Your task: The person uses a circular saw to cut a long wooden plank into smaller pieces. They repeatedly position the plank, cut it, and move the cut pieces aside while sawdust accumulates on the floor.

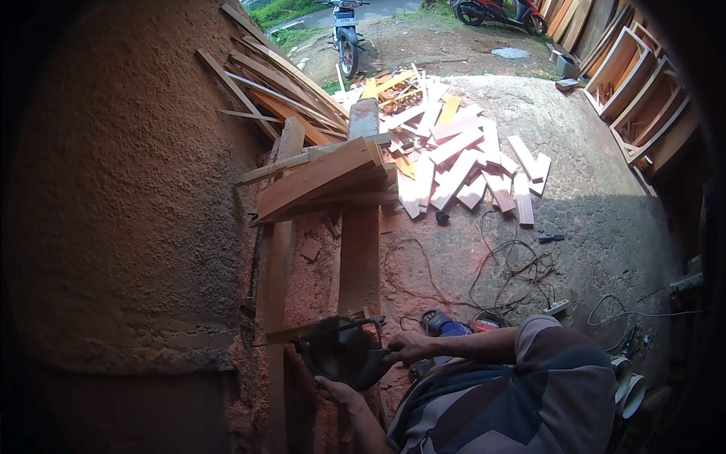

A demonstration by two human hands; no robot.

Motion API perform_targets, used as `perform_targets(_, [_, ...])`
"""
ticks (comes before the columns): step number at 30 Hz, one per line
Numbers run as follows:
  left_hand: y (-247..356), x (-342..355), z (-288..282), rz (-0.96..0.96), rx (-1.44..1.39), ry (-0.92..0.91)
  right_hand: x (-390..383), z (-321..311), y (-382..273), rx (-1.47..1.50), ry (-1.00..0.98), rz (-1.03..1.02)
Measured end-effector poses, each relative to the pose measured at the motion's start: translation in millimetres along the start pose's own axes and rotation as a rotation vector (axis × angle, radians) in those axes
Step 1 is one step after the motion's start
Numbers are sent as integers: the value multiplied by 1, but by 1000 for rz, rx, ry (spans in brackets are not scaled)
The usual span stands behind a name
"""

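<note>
Head view, nearest first: the left hand (338, 391) lies palm-up against the near edge of a dark handheld power tool (336, 356); whether its fingers pinch anything there cannot be told. The right hand (411, 346) is closed around the tool's right end, apparently a handle.

The work seems midway: the tool is in both hands by the near end of a long board (359, 261), but no finished cut or surface can be made out there. The tool is rounded, almost black and in shadow, with a thin rod (333, 327) across its far side; a narrow wood strip (291, 334) juts out leftward beside it.

To the right lie a blue power tool (448, 325) and loose cables (491, 291). Beyond, thick planks (318, 181) are stacked crosswise, whether worked or waiting is unclear. Farther off, short boards (457, 170), seemingly cut to length, lie in a loose heap, with a motorbike (348, 41) outside.
</note>
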State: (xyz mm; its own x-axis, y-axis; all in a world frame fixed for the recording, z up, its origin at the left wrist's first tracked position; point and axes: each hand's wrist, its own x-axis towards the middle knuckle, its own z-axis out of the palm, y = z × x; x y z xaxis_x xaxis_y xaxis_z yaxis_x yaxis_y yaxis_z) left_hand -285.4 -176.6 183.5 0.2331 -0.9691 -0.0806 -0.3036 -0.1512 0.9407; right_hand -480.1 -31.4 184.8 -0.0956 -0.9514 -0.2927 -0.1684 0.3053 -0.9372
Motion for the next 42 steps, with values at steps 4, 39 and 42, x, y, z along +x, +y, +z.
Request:
perform_targets(4, [-12, 10, -8, 53, 2, -33, -6, 2, -25, -523, 145, -74])
perform_targets(39, [11, -2, -2, -97, -40, -151, 7, -4, -5, -351, 310, -139])
perform_targets(42, [0, 2, -5, -76, -94, -122, 16, -10, -15, -364, 243, -112])
